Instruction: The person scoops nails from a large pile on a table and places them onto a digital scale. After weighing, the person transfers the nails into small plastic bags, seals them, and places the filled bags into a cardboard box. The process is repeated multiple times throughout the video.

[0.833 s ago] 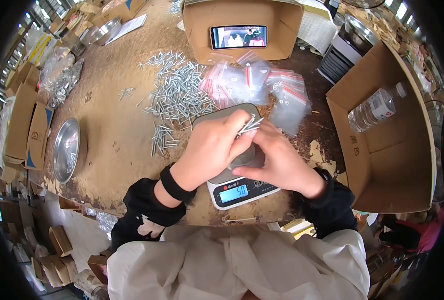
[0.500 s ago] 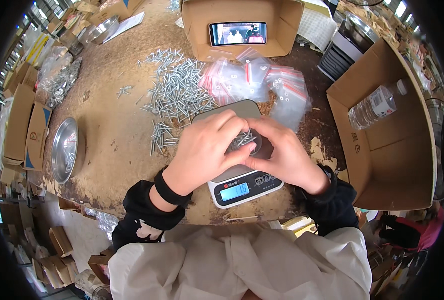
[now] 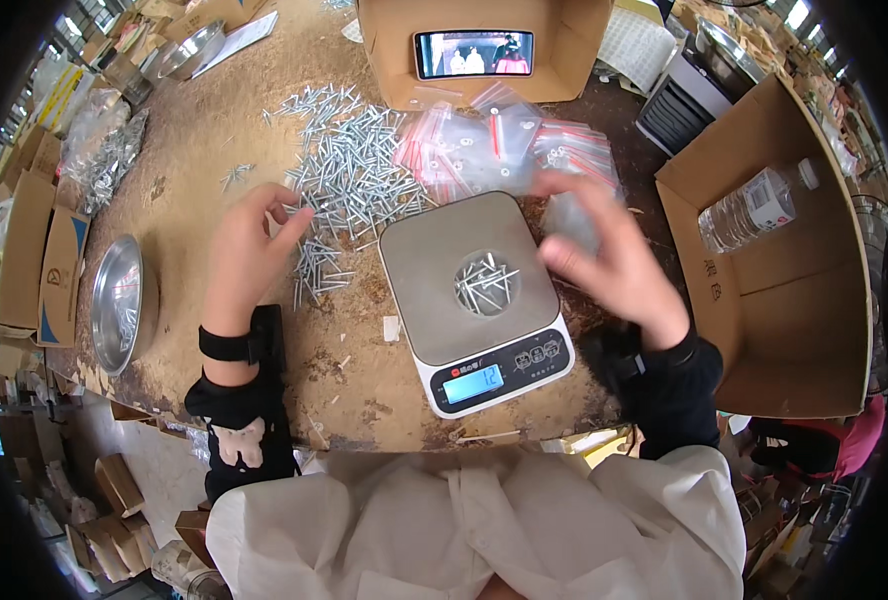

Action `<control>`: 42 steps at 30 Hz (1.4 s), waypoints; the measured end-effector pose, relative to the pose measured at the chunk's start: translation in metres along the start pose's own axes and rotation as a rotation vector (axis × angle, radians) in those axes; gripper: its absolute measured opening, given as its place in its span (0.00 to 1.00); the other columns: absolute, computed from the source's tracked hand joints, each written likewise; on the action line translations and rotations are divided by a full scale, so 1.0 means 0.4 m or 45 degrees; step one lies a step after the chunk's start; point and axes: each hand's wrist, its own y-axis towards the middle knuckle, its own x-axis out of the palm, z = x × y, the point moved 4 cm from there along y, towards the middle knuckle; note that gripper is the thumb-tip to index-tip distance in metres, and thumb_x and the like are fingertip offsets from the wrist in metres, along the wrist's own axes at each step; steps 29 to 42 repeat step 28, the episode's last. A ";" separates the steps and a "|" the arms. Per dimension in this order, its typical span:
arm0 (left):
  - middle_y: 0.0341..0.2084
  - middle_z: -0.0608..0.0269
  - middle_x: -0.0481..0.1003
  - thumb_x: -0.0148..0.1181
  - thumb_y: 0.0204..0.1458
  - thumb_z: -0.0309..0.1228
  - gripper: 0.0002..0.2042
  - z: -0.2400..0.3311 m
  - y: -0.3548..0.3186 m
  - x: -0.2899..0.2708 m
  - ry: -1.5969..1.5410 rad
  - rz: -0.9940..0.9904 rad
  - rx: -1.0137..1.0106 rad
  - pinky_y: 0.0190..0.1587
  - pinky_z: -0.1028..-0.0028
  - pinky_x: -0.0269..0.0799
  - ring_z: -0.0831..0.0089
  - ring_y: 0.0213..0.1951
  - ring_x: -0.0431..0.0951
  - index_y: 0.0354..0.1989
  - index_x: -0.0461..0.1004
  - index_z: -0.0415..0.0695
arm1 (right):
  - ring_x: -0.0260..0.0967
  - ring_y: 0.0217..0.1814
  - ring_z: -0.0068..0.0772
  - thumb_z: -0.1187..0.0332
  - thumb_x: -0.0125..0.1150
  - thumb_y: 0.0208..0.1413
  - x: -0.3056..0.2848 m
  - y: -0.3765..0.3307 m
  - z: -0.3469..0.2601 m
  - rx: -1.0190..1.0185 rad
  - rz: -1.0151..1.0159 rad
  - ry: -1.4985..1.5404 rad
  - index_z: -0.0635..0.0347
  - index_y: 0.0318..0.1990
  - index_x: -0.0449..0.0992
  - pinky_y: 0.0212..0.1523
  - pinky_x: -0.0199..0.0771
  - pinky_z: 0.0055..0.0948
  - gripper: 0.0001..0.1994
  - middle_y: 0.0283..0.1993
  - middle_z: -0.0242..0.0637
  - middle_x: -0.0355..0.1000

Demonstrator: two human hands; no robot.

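Note:
A digital kitchen scale stands in front of me, its small display lit. On its platform sits a little clear round dish with several silver screws in it. My left hand hovers at the left edge of a loose heap of the same screws, thumb and fingers apart, with nothing visible in them. My right hand, somewhat blurred, is open just right of the scale. Behind it lie red-edged clear zip bags, partly covered by its fingers.
A phone plays video inside a cardboard box at the back. More zip bags lie before it. To the right, a large open carton holds a clear bottle. A metal bowl stands left.
Both hands have left the dish of screws on the scale. The left moved left to the screw heap, the right moved right toward the bags. The scale's reading has changed.

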 end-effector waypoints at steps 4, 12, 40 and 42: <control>0.23 0.64 0.70 0.69 0.48 0.33 0.14 -0.032 -0.012 0.029 0.152 -0.136 0.186 0.31 0.72 0.68 0.72 0.25 0.69 0.40 0.75 0.41 | 0.69 0.43 0.48 0.69 0.67 0.48 -0.061 -0.025 0.136 0.272 0.005 -0.565 0.62 0.38 0.75 0.44 0.70 0.39 0.12 0.39 0.43 0.73; 0.30 0.53 0.75 0.68 0.44 0.28 0.13 -0.040 -0.016 0.048 0.029 -0.285 0.113 0.38 0.65 0.71 0.58 0.35 0.76 0.38 0.74 0.41 | 0.68 0.36 0.44 0.72 0.67 0.45 -0.031 -0.026 0.165 0.339 -0.101 -0.563 0.62 0.28 0.74 0.37 0.68 0.38 0.07 0.26 0.39 0.71; 0.30 0.51 0.80 0.63 0.51 0.26 0.06 -0.028 0.008 0.022 -0.150 0.125 0.137 0.38 0.68 0.74 0.57 0.32 0.80 0.37 0.80 0.41 | 0.72 0.33 0.44 0.73 0.65 0.46 -0.033 -0.024 0.160 0.362 0.022 -0.459 0.63 0.27 0.73 0.34 0.70 0.38 0.06 0.27 0.42 0.72; 0.30 0.51 0.80 0.63 0.51 0.26 0.06 -0.028 0.008 0.022 -0.150 0.125 0.137 0.38 0.68 0.74 0.57 0.32 0.80 0.37 0.80 0.41 | 0.72 0.33 0.44 0.73 0.65 0.46 -0.033 -0.024 0.160 0.362 0.022 -0.459 0.63 0.27 0.73 0.34 0.70 0.38 0.06 0.27 0.42 0.72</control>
